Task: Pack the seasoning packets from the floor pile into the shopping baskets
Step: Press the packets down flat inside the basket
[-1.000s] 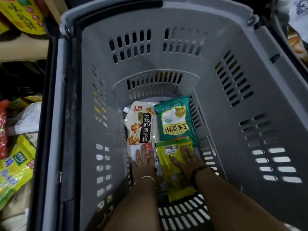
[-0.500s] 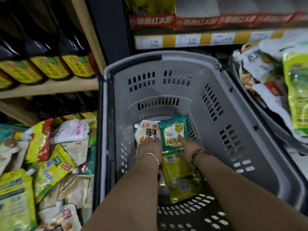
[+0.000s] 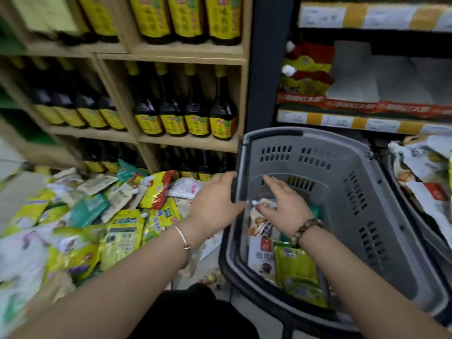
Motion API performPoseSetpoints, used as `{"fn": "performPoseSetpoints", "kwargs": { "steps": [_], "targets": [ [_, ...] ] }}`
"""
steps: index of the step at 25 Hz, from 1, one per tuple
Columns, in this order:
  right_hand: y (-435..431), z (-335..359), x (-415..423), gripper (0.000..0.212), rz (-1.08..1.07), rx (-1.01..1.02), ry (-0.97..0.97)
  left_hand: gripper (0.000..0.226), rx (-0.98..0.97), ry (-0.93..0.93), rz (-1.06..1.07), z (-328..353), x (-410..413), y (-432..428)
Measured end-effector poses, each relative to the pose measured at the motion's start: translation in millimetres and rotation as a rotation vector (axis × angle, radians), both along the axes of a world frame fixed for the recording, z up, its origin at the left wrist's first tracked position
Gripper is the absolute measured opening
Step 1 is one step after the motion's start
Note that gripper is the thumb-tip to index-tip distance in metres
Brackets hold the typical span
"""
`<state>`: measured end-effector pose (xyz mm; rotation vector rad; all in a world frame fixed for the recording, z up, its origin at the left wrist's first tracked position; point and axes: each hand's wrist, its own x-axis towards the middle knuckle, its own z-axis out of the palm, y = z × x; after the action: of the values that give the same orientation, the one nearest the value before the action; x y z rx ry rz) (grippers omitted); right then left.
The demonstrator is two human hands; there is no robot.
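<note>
Shop aisle at floor level, seen down over my two forearms. Left hand [image 3: 215, 201]: released, fingers straight and holding nothing, poised at the left rim of the grey perforated plastic shopping basket [image 3: 391, 216]; whether it touches the rim I cannot tell. A thin metal bangle [image 3: 182, 237] sits on that wrist. Right hand [image 3: 286, 206]: also released, fingers extended, palm down inside the basket above its contents, holding nothing, with a brown bead bracelet [image 3: 307, 228] at the wrist. Under this hand, on the basket floor, lies a white spouted pouch with a mushroom print [image 3: 261, 223], partly covered by my palm. Nearer me lie a white flat packet with a red label [image 3: 263, 258] and, just beside it on the right, a yellow-green flat packet [image 3: 298, 272]. Left of the basket: the floor pile of seasoning packets [image 3: 124, 236], yellow-green, white and teal, loosely heaped up to the basket's side. Right of it: a second darker basket [image 3: 391, 172] heaped with packets. Behind the pile: wooden shelving [image 3: 188, 140] carrying rows of dark bottles with yellow labels [image 3: 186, 104]
</note>
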<state>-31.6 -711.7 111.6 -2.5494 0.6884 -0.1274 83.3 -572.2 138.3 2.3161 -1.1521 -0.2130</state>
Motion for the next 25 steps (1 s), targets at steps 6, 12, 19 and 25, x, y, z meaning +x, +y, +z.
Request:
{"fn": "performPoseSetpoints", "kwargs": {
  "steps": [6,12,19,25],
  "targets": [
    [100.0,13.3,69.9,0.071,0.213,0.023,-0.077,0.069,0.065,0.077,0.257,-12.1,43.8,115.2],
    [180.1,-50.9,137.9,0.065,0.252,0.148,-0.011,0.069,0.156,0.094,0.463,-78.4,69.1,197.7],
    [217.8,-201.4,187.3,0.044,0.151,0.367,0.314,0.066,0.199,0.226,0.672,-196.2,94.6,236.1],
    [280.9,-284.2,255.3,0.052,-0.152,0.698,0.343,0.061,0.150,0.287,0.845,-261.4,100.9,250.2]
  ]
}}
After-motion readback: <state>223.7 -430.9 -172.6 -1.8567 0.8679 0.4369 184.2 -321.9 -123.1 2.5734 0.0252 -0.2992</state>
